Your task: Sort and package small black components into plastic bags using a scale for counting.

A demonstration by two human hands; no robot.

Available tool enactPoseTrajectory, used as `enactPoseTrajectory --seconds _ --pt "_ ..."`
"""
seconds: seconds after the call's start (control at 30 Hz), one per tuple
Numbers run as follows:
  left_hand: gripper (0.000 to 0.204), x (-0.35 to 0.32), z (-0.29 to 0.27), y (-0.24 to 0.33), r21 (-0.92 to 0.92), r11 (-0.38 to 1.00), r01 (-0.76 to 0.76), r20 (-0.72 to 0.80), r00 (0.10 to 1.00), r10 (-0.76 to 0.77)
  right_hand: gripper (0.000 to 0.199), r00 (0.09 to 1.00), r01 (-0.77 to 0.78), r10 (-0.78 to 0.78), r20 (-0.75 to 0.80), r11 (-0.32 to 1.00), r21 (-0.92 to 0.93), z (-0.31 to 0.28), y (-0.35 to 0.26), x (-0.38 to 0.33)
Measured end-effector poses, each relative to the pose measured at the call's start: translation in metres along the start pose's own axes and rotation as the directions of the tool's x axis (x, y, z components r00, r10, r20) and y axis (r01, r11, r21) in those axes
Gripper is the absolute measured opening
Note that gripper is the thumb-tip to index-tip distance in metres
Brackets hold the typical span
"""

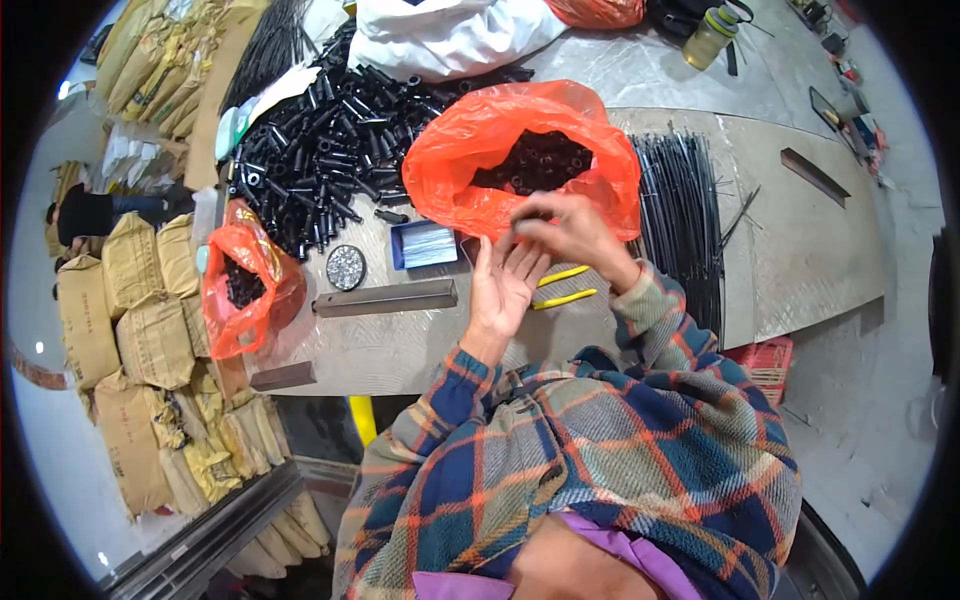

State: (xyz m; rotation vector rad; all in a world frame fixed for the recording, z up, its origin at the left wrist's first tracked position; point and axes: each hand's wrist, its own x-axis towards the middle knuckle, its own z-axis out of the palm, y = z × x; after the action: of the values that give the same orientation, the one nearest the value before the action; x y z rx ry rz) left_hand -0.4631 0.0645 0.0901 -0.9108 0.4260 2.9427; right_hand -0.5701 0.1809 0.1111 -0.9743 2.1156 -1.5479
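My left hand (503,292) is turned palm up with its fingers stretched out, in front of a red plastic bag (440,165). My right hand (572,228) hovers just over the left fingertips. Its fingers are curled and somewhat blurred, and whatever they hold cannot be made out. Inside the gaping bag lie many small black tubular parts (540,165). Two yellow tool handles (565,298) show beside my left hand; the tool's head is hidden. Left of my hands are a blue box (424,246) of thin silvery pins and a round container (346,268) of small shiny pieces.
A large heap of black tubes (330,150) covers the table's left. Thin black rods (680,195) lie right of the bag. A metal bar (386,298) lies near the front edge. A smaller red bag (250,290) stands left; a bottle (712,38) is at the back.
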Motion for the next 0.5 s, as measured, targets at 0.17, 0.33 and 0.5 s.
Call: enactPoseTrajectory --seconds 0.17,0.33,0.5 --pt "0.023 0.006 -0.029 -0.013 -0.035 0.994 0.106 0.073 0.992 -0.103 0.025 0.946 0.033 -0.123 -0.301 0.957 -0.288 -0.006 0.048 0.032" --pt "0.020 -0.025 -0.036 -0.032 0.358 0.794 0.492 0.134 0.814 -0.565 0.037 0.977 -0.208 0.101 -0.188 0.649 -0.731 -0.007 0.097 0.062" --pt "0.021 -0.028 -0.037 -0.010 0.291 0.883 0.368 0.210 0.876 -0.434 0.029 0.975 -0.216 0.103 -0.197 0.638 -0.739 -0.003 0.104 0.071"
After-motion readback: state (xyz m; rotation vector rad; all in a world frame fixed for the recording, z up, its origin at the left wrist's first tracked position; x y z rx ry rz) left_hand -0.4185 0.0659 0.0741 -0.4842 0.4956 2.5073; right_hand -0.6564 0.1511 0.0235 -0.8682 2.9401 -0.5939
